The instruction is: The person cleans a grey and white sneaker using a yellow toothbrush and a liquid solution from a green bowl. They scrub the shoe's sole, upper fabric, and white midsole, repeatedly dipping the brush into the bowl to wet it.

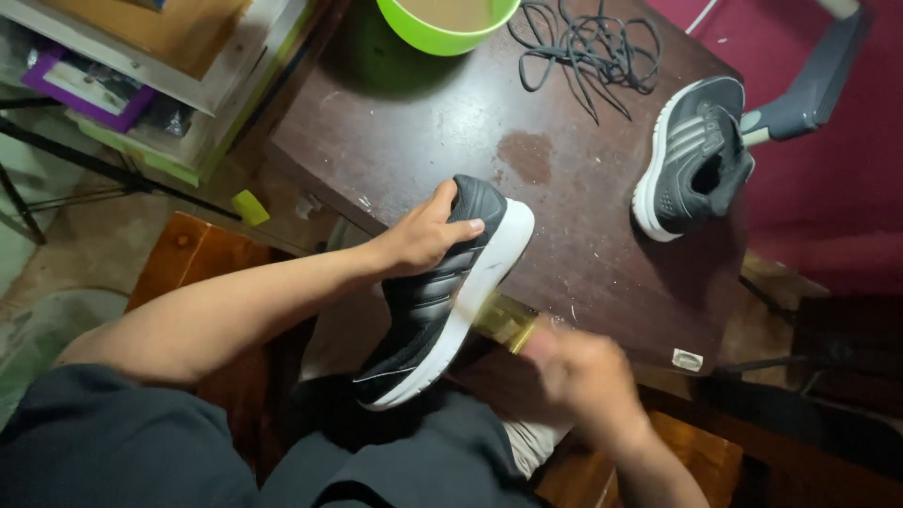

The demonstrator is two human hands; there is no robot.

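Left hand (423, 235): arm stretched forward, fingers closed over the heel of a black fabric trainer with a white sole (442, 301), propped on the table edge above the lap.
Right hand (583, 372): blurred, seemingly gripping a yellowish brush (503, 320) against the sole.
Label: small white rectangular sticker (688, 358) at the dark brown wooden table (414, 132) corner.
Around: matching second trainer (694, 155), tangled black laces (588, 42), green plastic bowl (442, 23).

label (688, 358) | small white rounded rectangle, dark outline | near front right corner of brown table (602, 254)
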